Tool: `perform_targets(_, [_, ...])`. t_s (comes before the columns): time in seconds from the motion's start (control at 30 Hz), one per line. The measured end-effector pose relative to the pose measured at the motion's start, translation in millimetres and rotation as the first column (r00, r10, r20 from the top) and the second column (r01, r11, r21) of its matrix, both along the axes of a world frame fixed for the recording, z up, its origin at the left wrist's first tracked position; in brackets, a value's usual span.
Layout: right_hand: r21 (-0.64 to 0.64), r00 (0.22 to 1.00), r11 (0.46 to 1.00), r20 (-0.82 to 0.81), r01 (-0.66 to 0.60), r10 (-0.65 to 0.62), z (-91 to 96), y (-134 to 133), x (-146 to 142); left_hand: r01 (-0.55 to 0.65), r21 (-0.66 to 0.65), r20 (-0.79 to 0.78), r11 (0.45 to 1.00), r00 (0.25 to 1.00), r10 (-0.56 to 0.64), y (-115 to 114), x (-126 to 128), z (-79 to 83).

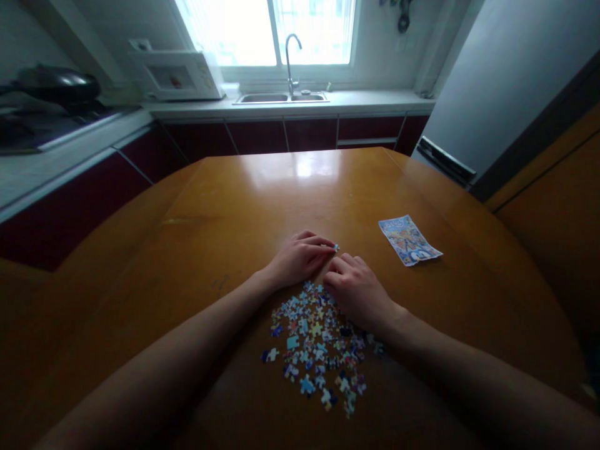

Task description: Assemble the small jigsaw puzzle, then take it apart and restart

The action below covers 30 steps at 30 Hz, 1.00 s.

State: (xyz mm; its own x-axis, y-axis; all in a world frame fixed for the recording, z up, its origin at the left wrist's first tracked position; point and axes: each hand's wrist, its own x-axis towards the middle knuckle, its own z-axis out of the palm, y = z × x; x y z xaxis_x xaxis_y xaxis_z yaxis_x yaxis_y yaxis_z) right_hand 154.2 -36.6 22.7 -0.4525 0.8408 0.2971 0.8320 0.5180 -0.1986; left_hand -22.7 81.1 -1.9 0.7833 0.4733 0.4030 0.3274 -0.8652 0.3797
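Observation:
Loose jigsaw puzzle pieces (317,329) lie in a spread heap on the wooden table, mostly light blue with some dark, yellow and reddish ones. Just beyond the heap, my left hand (304,255) pinches a small pale jigsaw puzzle piece (336,247) at its fingertips. My right hand (352,284) is curled at the heap's far right edge, its knuckles up and close to the left fingertips. Its own fingertips are tucked under, so what they hold, if anything, is hidden.
A creased picture sheet (409,240) in blue and orange lies right of my hands on the table (262,200). Behind the table stand a counter with a sink (262,98), a faucet and a microwave (175,75). A pan (59,84) sits on the stove at left; a fridge (506,81) stands right.

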Motion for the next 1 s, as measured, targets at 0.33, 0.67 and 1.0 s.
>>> perform_targets(0.33, [0.003, 0.994, 1.000, 0.103, 0.026, -0.026, -0.9, -6, -5, -0.009, -0.012, 0.016, 1.000, 1.000, 0.009, 0, 0, 0.1])
perform_targets(0.67, [-0.079, 0.986, 0.986, 0.090, 0.144, -0.137, 1.9, -11, -19, 0.007, -0.010, 0.039, 1.000, 0.999, -0.006, 1, 1, -0.7])
perform_targets(1.0, [-0.237, 0.941, 0.971, -0.320, 0.030, -0.107, 5.5, 4, -7, 0.019, -0.030, 0.035, 0.999, 0.999, -0.018, 3, 0, -0.9])
